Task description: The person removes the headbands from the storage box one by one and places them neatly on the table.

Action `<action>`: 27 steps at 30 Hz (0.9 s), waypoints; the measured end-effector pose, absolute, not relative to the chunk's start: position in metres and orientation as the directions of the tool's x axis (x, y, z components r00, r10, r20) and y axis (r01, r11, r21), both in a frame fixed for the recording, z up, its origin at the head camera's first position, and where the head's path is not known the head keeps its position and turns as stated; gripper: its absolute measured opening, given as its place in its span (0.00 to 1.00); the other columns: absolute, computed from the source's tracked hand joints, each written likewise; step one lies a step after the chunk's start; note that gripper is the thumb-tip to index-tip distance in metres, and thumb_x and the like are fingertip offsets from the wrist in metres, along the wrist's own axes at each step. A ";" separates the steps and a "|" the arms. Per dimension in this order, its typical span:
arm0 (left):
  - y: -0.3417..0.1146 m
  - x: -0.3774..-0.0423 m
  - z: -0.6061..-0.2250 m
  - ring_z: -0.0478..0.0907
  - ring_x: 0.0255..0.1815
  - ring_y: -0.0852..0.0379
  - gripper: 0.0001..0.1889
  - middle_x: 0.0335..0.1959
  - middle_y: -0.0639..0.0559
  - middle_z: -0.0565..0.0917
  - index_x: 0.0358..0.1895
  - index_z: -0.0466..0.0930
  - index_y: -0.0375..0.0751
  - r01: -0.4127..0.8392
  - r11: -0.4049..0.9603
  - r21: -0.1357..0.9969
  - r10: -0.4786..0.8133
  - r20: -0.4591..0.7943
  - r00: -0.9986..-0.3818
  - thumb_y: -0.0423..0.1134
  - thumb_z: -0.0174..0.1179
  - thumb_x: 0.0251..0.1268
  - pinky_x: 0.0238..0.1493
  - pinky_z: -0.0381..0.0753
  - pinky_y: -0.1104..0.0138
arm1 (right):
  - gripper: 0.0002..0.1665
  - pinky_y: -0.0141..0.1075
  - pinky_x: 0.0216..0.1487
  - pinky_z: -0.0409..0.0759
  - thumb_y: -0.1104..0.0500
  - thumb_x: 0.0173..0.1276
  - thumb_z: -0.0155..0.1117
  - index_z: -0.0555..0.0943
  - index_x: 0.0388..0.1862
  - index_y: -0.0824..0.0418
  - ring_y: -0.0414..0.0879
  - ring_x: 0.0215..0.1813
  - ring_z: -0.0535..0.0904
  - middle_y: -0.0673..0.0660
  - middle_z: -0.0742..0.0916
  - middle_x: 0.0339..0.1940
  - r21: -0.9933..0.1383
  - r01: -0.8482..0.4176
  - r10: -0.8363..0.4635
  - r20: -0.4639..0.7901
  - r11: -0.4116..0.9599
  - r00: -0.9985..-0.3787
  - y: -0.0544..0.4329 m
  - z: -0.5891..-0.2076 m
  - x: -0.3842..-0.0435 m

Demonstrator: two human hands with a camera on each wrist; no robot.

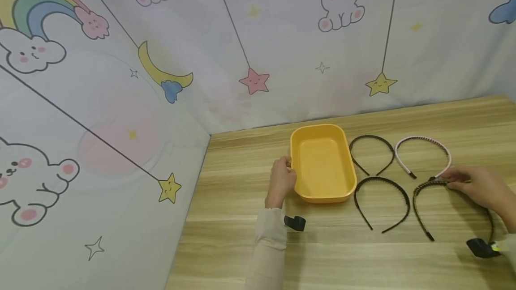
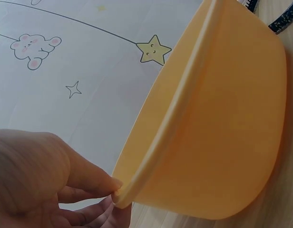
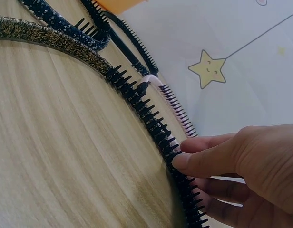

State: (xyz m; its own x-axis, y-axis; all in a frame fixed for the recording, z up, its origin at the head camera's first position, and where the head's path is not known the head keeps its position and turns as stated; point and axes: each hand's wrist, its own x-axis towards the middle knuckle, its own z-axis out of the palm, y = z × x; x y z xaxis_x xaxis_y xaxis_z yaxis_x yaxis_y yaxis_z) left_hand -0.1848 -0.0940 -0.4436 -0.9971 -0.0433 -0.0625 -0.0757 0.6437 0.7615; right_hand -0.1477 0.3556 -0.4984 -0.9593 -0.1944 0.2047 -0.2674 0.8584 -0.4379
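My left hand (image 1: 282, 179) pinches the left rim of a yellow plastic basin (image 1: 324, 164); in the left wrist view the thumb (image 2: 96, 178) lies inside the rim and other fingers lie outside. At the right, my right hand (image 1: 477, 187) pinches a black-and-gold toothed headband (image 3: 151, 121) along its curved top. That headband lies on the table, its open end toward me. Just behind it, close to my fingertips, is a pink headband (image 1: 448, 160) with dark tips. Part of the gripped band is hidden by the right hand.
Two more dark headbands lie between the basin and the right hand: a rear one (image 1: 372, 136) and a front one (image 1: 408, 200). All rest on a wood-grain table (image 1: 342, 254). A white cartoon-printed sheet (image 1: 290, 48) stands behind and to the left.
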 end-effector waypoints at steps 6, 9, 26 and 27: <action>-0.094 -0.185 -0.443 0.75 0.47 0.50 0.23 0.50 0.41 0.76 0.63 0.70 0.31 -0.081 0.638 0.766 -0.045 -0.068 -0.997 0.26 0.49 0.63 0.46 0.80 0.62 | 0.10 0.52 0.37 0.72 0.67 0.54 0.70 0.85 0.37 0.66 0.15 0.29 0.65 0.60 0.88 0.29 -0.449 -0.255 -0.186 0.192 0.857 -0.964 0.355 -0.499 -0.148; -0.093 -0.185 -0.444 0.76 0.47 0.50 0.23 0.50 0.41 0.76 0.63 0.70 0.31 -0.086 0.636 0.767 -0.046 -0.073 -0.996 0.26 0.50 0.63 0.45 0.80 0.62 | 0.10 0.49 0.37 0.73 0.66 0.53 0.70 0.85 0.37 0.65 0.15 0.29 0.65 0.59 0.88 0.28 -0.449 -0.253 -0.184 0.193 0.857 -0.964 0.355 -0.500 -0.148; -0.091 -0.185 -0.442 0.77 0.48 0.50 0.22 0.51 0.41 0.75 0.62 0.70 0.30 -0.085 0.630 0.772 -0.044 -0.074 -0.996 0.26 0.49 0.63 0.44 0.80 0.64 | 0.11 0.53 0.37 0.73 0.67 0.54 0.70 0.84 0.38 0.67 0.13 0.30 0.62 0.63 0.87 0.31 -0.464 -0.239 -0.175 0.177 0.853 -0.969 0.355 -0.498 -0.146; -0.091 -0.185 -0.442 0.77 0.48 0.50 0.22 0.51 0.40 0.75 0.62 0.70 0.30 -0.086 0.631 0.771 -0.044 -0.075 -0.996 0.26 0.49 0.63 0.44 0.80 0.64 | 0.11 0.53 0.37 0.73 0.67 0.54 0.70 0.84 0.38 0.67 0.13 0.30 0.62 0.63 0.88 0.31 -0.461 -0.243 -0.177 0.181 0.853 -0.967 0.355 -0.498 -0.146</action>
